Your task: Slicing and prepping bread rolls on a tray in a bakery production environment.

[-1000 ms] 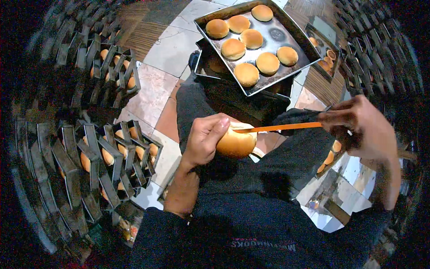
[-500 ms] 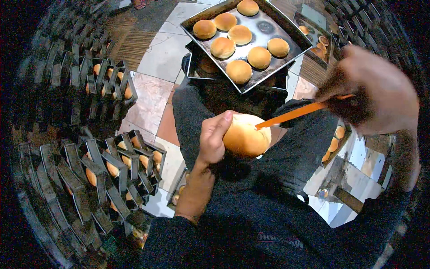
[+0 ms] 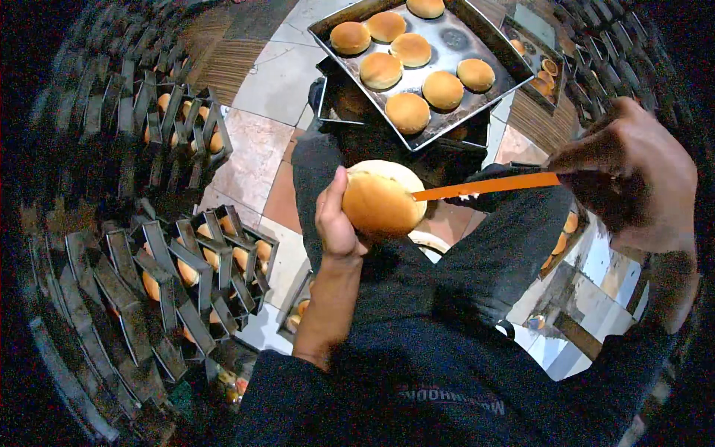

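Note:
My left hand [image 3: 335, 216] is closed round a golden round bun [image 3: 378, 205], tilted so that its paler upper edge and a seam show. My right hand [image 3: 633, 179], slightly blurred, grips a long orange blade [image 3: 491, 185] whose tip touches the bun at the seam; how deep it reaches I cannot tell. Both hands are over my dark-trousered legs. Ahead of them a square metal tray [image 3: 488, 56] holds several round buns [image 3: 443, 89], resting on dark trays stacked beneath it.
Stacked metal pans with buns stand at the left [image 3: 156, 261] and upper left [image 3: 186, 127]. More pans [image 3: 611, 52] fill the upper right, beside another tray [image 3: 558, 71] of buns. Further buns [image 3: 566, 231] lie right of my leg. The tiled floor [image 3: 253, 141] has brown matting at the back.
The bun has turned in my left hand and risen up the picture. My right hand swung up and rightward, then dropped slightly, with the blade still at the bun.

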The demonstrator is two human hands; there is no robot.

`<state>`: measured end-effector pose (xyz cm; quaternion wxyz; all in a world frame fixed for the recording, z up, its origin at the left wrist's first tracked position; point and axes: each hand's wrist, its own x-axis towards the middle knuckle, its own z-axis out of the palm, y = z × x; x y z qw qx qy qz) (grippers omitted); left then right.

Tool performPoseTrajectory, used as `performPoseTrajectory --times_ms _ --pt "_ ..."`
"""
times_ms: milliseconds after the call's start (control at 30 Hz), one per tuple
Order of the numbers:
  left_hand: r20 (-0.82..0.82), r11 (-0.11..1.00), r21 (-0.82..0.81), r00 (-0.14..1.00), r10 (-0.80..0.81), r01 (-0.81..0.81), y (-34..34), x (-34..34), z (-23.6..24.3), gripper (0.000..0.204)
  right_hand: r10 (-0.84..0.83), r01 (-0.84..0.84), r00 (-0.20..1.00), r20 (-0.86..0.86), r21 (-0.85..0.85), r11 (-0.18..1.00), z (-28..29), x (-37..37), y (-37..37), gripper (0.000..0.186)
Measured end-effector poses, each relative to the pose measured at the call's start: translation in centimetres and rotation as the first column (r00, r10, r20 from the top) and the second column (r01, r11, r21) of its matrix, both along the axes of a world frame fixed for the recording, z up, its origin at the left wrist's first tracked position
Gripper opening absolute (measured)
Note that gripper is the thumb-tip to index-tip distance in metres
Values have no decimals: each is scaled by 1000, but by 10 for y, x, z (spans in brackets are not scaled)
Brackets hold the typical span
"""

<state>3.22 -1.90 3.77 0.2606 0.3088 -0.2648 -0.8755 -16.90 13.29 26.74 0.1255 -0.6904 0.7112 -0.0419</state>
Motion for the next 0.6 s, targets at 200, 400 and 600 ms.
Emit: performPoseTrajectory --times_ms 200,400,600 --pt "17 999 -27 999 45 -44 -4 4 -11 42 -38 53 995 -90 171 984 -25 18 -13 37" --pt "6 991 69 993 117 -117 -6 -5 -15 42 -134 158 986 -98 318 935 -29 20 -20 39" --pt "-129 982 143 981 144 -125 -18 0 -18 40 -166 161 986 4 220 962 -34 13 -3 44"
